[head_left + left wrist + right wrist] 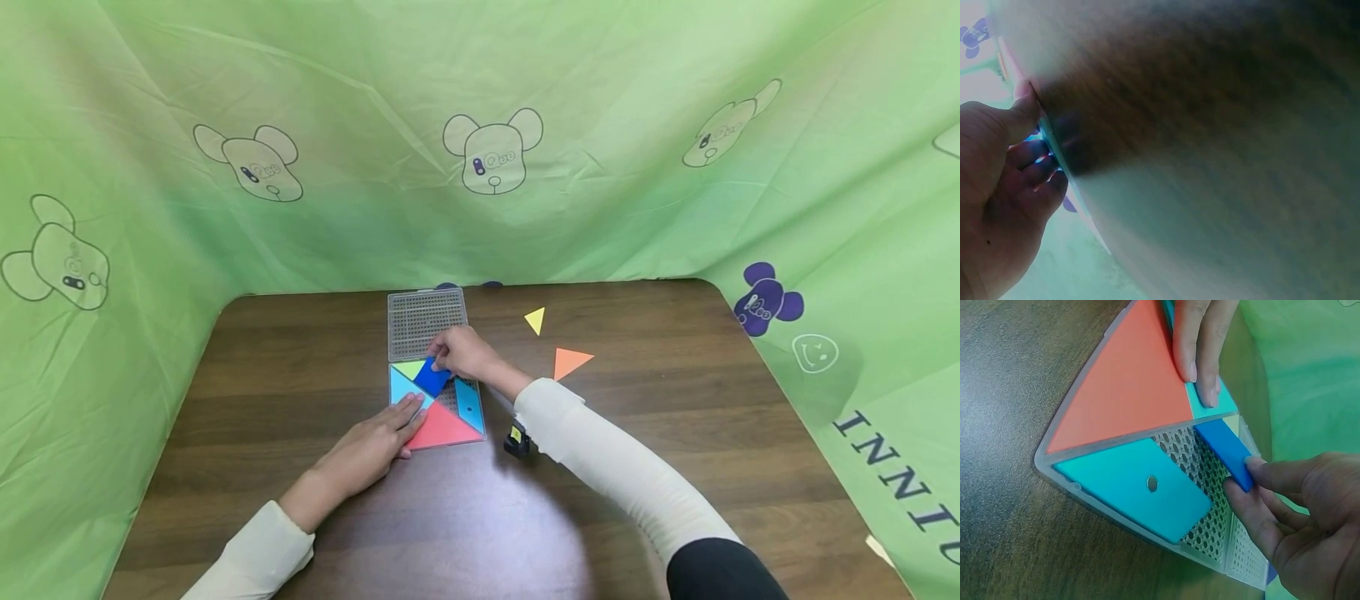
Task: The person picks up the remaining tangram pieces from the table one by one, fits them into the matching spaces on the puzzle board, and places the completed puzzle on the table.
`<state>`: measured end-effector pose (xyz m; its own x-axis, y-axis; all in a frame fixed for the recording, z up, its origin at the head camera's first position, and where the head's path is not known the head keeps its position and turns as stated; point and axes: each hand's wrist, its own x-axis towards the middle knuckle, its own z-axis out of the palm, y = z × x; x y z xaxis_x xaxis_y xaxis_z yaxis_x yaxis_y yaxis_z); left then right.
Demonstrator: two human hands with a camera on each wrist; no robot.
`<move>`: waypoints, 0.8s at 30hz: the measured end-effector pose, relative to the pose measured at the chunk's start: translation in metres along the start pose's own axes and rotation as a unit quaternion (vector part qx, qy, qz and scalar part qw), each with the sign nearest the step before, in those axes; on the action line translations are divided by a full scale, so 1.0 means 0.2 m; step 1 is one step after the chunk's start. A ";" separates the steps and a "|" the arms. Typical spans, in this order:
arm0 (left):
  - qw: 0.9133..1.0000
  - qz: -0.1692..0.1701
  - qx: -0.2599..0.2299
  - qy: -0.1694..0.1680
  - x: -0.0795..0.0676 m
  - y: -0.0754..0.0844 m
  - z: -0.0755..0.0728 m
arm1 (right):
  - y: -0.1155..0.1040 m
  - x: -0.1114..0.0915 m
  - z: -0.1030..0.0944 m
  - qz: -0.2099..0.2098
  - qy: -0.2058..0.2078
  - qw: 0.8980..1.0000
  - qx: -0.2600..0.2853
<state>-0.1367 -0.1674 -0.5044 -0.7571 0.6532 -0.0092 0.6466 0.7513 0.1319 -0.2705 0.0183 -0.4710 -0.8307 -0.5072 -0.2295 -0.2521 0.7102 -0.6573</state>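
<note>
An open plastic tangram case [484, 425] lies on the table, its perforated lid folded back behind the tray. My right hand [462, 353] pinches a blue square piece [1227, 450] by one edge, between thumb and fingers. That piece is tilted over the tray, beside a pale green triangle [407, 369]. My left hand [372, 443] rests with extended fingers on a light blue triangle [405, 387], its thumb at the tray's near edge. Next to it lies a coral-red triangle [1124, 384]. A light blue parallelogram [1138, 487] with a round metallic dot sits along the tray's right side.
To the right of the case, a small yellow triangle [536, 320] and an orange triangle [572, 362] lie on the wooden table [300, 358]. A black object with a yellow label [516, 437] shows beneath the right forearm. Green printed cloth [360, 200] hangs around the table.
</note>
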 end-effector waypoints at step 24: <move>1.000 -0.004 -0.008 -0.004 0.00 0.00 0.00 | -0.01 0.02 0.03 0.007 0.033 0.998 -0.060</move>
<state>-0.1365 -0.1674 -0.5035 -0.7620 0.6473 -0.0186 0.6383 0.7556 0.1469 -0.2701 0.0120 -0.4748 -0.8648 -0.4657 -0.1876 -0.2937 0.7723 -0.5633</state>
